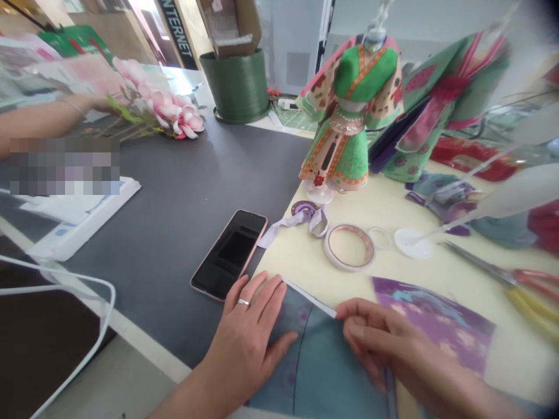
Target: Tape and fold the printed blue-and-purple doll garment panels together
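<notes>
Left hand [242,340] lies flat on a teal printed sheet [323,372], grip apart, fingers spread, pinning it to a cream mat [301,273]. Right hand [384,343] is at the sheet's top edge, grip together, looks clamped on the edge, next to a thin white strip [310,297]; can't tell if the strip is in the pinch too. Sheet is prob thin card or stiff cloth: light, soft-ish, easy to slide or crease, so best held flat w/ one hand & taken by the edge, not the middle. Strip looks narrow & flimsy, fiddly to hold. Just right of the right hand, a purple printed sheet [432,320]. Above: tape roll [349,247], lilac ribbon [301,224], scissors [502,279] further right. Phone [229,255] on the grey worktop [174,174] by the left hand. Doll in green robe [345,116] on a stand up top. Co-worker's arm [43,119] at top left, by pink flowers [166,110]
</notes>
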Motion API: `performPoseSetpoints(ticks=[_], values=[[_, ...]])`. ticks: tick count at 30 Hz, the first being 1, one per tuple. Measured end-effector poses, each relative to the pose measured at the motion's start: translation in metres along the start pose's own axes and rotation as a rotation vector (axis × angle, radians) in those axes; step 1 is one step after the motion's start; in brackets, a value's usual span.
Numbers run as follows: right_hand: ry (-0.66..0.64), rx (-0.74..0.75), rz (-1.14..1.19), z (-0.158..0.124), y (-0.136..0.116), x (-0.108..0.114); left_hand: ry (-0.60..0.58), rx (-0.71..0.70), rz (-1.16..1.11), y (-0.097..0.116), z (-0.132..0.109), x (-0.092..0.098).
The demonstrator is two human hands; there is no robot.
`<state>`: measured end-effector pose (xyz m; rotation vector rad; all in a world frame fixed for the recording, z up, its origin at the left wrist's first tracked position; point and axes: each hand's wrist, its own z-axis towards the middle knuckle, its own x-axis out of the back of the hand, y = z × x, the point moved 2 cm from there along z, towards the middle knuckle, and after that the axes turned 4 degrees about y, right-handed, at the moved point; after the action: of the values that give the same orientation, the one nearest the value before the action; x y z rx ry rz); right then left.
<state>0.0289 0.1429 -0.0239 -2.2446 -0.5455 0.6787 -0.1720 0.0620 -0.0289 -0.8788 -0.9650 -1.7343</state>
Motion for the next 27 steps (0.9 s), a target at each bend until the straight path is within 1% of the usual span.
performPoseSetpoints(ticks=[6, 15, 18, 22, 27], values=[[-0.015, 0.002, 0.004, 0.0, -0.0003, 0.001, -0.009, 0.009, -0.004, -0.0003, 0.0005, -0.0008], [-0.02, 0.006, 0.014, -0.0007, -0.0009, 0.0025, -0.013, -0.022, 0.019, -0.0005, 0.0008, -0.0004], [-0.02, 0.011, 0.016, -0.0015, -0.0014, 0.0021, -0.024, -0.016, 0.03, -0.0009, 0.0011, -0.0001], [-0.004, 0.0, 0.014, -0.0015, -0.0025, 0.0021, -0.052, -0.042, 0.06, -0.0014, 0.0016, -0.001], [-0.002, 0.004, 0.006, -0.0007, -0.0035, 0.0024, -0.039, -0.028, 0.049, -0.0008, 0.0013, -0.0009]])
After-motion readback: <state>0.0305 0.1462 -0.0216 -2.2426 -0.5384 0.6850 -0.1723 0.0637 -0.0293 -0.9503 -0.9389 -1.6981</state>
